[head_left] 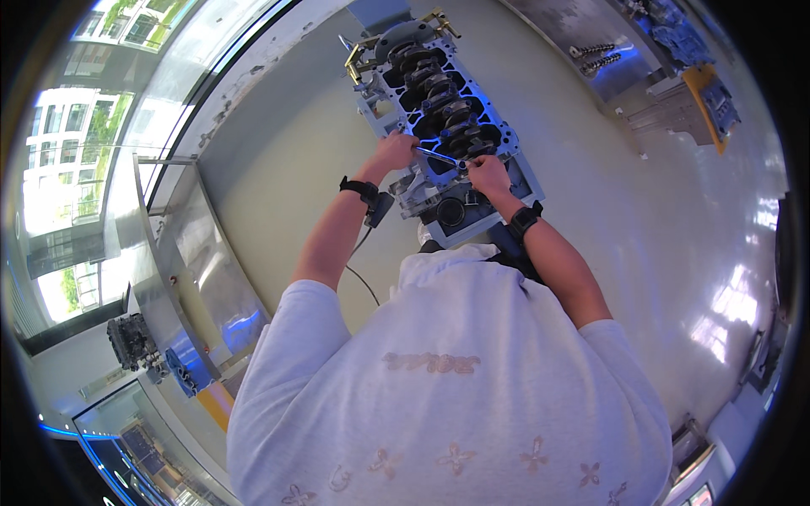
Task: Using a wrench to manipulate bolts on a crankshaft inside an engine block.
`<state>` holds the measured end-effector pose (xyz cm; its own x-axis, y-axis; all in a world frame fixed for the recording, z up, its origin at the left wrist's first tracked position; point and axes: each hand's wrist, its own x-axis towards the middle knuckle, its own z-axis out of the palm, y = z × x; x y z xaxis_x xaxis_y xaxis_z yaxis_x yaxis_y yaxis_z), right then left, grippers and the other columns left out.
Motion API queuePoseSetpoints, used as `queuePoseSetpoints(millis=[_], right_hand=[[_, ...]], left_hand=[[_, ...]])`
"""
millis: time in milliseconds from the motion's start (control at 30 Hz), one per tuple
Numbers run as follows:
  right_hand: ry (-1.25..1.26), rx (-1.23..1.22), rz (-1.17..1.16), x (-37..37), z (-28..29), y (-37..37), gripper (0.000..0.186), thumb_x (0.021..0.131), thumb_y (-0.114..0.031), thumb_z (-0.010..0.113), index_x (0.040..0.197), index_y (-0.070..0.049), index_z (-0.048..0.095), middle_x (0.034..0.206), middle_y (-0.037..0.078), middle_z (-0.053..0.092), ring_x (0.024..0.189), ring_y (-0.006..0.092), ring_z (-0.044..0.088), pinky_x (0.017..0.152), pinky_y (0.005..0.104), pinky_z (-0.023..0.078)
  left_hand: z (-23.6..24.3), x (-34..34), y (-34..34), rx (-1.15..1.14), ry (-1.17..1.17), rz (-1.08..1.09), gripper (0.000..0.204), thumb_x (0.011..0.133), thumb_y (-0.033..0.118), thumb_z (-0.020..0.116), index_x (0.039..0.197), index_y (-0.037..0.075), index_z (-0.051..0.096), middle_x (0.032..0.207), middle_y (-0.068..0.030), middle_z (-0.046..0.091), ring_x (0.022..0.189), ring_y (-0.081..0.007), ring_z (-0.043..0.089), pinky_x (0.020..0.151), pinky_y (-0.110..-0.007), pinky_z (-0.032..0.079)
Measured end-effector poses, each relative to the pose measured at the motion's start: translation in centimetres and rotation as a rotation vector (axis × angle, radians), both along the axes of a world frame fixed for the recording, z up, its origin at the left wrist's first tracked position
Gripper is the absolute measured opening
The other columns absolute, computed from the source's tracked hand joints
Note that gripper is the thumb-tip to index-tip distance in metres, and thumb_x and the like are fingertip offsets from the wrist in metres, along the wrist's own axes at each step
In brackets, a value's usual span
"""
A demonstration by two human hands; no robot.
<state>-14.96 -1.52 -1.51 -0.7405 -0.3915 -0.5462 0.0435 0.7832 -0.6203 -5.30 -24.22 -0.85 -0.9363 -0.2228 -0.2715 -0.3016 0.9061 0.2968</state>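
An engine block (403, 108) with its crankshaft (437, 91) exposed lies in front of me on a grey stand. Across its near end runs a shiny metal ratchet wrench (439, 156), slanting slightly down to the right. My left hand (396, 153) is closed round the wrench's left end, at the block's left edge. At the right end, beside the wrench's round head, my right hand (489, 175) is closed with its fingers on the tool. What sits beneath the wrench head is hidden. Both wrists wear black bands.
A metal workbench (540, 25) at the far right carries two camshafts (595, 59). An orange-edged board with a grey part (715, 105) stands at its end. To the left is a steel table (211, 261) by the windows. A black cable (363, 282) hangs near my left arm.
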Motion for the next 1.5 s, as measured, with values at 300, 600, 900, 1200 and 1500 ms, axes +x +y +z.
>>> queuePoseSetpoints(millis=[300,600,900,1200,1500], right_hand=[[0.250,-0.001,0.006,-0.5,1.0,0.0,0.025,0.085,-0.035,0.058,0.093,-0.013,0.069,0.096,0.013,0.068,0.091,0.0332,0.064,0.078,0.0435,0.050],[0.374,-0.166,0.335,-1.9,0.1,0.5,0.016,0.082,-0.024,0.062,0.090,-0.012,0.067,0.087,0.013,0.068,0.085,0.0327,0.064,0.074,0.0444,0.050],[0.306,-0.226,0.380,-2.4,-0.7,-0.1,0.014,0.082,-0.024,0.063,0.088,-0.012,0.068,0.086,0.010,0.068,0.084,0.0305,0.064,0.071,0.0401,0.050],[0.158,-0.067,0.206,-1.6,0.4,-0.5,0.017,0.080,-0.030,0.065,0.090,-0.016,0.071,0.087,0.008,0.069,0.085,0.0273,0.066,0.072,0.0383,0.051],[0.225,-0.050,0.060,-0.5,1.1,0.2,0.016,0.078,-0.029,0.065,0.088,-0.017,0.071,0.092,0.009,0.068,0.091,0.0293,0.064,0.076,0.0394,0.050]], left_hand=[[5.9,-0.1,2.5,-0.022,0.009,0.037,0.022,0.084,0.031,0.062,0.098,0.016,0.070,0.091,-0.0082,0.066,0.093,-0.0276,0.060,0.081,-0.043,0.043],[1.9,7.9,12.6,0.647,-0.099,0.667,0.019,0.090,0.017,0.054,0.098,0.003,0.064,0.077,-0.0092,0.064,0.064,-0.0199,0.065,0.056,-0.034,0.052],[1.1,4.9,20.4,1.569,0.030,0.941,0.015,0.097,0.011,0.044,0.105,-0.001,0.045,0.083,-0.0147,0.060,0.074,-0.0289,0.067,0.069,-0.039,0.058],[-0.4,6.8,16.4,1.330,-0.120,0.812,0.019,0.098,0.017,0.043,0.096,0.000,0.052,0.071,-0.0113,0.061,0.067,-0.0247,0.066,0.058,-0.036,0.054],[-1.1,4.4,5.0,0.201,-0.167,0.104,0.017,0.090,0.018,0.049,0.094,0.007,0.061,0.087,-0.0137,0.066,0.084,-0.0310,0.064,0.074,-0.048,0.045]])
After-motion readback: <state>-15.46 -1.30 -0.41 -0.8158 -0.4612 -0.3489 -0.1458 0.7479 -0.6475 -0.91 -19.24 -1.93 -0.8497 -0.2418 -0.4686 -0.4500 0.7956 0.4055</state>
